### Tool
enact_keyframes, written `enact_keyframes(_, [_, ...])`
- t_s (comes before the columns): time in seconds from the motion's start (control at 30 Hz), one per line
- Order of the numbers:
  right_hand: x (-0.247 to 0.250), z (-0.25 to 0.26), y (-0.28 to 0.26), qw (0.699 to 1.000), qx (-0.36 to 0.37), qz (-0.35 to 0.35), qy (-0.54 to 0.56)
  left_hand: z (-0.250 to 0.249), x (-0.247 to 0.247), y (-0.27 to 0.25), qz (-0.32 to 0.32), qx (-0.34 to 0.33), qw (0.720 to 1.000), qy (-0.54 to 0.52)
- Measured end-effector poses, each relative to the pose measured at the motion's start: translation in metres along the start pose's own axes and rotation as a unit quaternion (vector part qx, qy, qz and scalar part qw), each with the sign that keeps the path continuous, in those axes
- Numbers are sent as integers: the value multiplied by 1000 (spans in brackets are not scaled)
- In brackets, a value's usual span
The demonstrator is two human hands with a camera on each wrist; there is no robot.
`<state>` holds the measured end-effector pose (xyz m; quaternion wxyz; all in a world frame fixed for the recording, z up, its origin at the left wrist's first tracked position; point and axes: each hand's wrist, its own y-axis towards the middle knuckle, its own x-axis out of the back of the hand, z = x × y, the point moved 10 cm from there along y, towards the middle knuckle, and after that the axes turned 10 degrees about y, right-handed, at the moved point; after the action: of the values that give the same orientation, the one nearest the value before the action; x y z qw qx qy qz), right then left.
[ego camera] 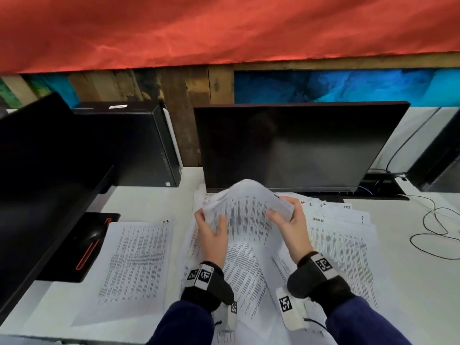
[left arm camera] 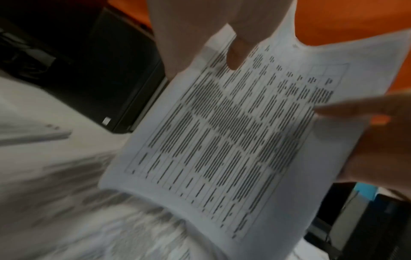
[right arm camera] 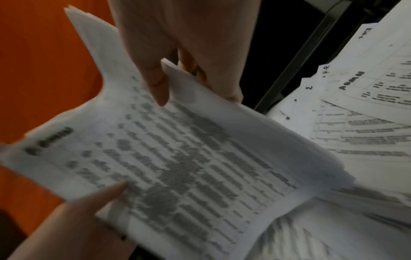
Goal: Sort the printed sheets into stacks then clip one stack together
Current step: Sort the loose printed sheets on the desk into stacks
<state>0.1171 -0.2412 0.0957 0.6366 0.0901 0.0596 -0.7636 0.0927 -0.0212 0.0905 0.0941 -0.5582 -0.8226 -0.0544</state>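
The white desk [ego camera: 149,195] carries a dark monitor [ego camera: 293,145] at the back and printed sheets spread in loose stacks [ego camera: 137,257] across the front. Above the middle stack, a bundle of sheets [ego camera: 246,207] is held up, bowed. The left hand [ego camera: 211,235] pinches its left edge and the right hand [ego camera: 288,220] grips its right edge, probably several pages thick.

Both hands raised in front, forearms angled inward. Left hand [ego camera: 212,231] pinches the sheaf of sheets [ego camera: 245,212] at its left edge, thumb on top. Right hand [ego camera: 288,226] grips the right edge, fingers curled behind, thumb in front.
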Motion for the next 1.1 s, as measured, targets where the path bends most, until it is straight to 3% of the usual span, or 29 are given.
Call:
enact_keyframes(0.1, [-2,32,-5,989,115,-32,-93,9,5,8,-22,-3,1000,6])
enact_keyframes(0.23, [-23,73,-11,922,281,-7,-265,4,5,16,-12,-9,1000,15])
enact_keyframes(0.33, [-40,75,-8,874,297,47,-383,1,2,18,0,-9,1000,13])
enact_keyframes(0.4, [-40,70,-3,864,284,60,-412,1,0,19,5,-8,1000,13])
enact_keyframes(0.6, [-36,72,1,876,264,58,-400,1,0,23,9,-2,1000,16])
enact_keyframes(0.83, [-32,72,5,905,228,49,-355,16,-7,28,60,18,998,7])
enact_keyframes(0.97, [-23,67,7,947,210,26,-242,27,-15,20,98,35,995,0])
enact_keyframes(1.1, [0,36,23,993,90,1,-77,-15,2,22,20,-41,998,-49])
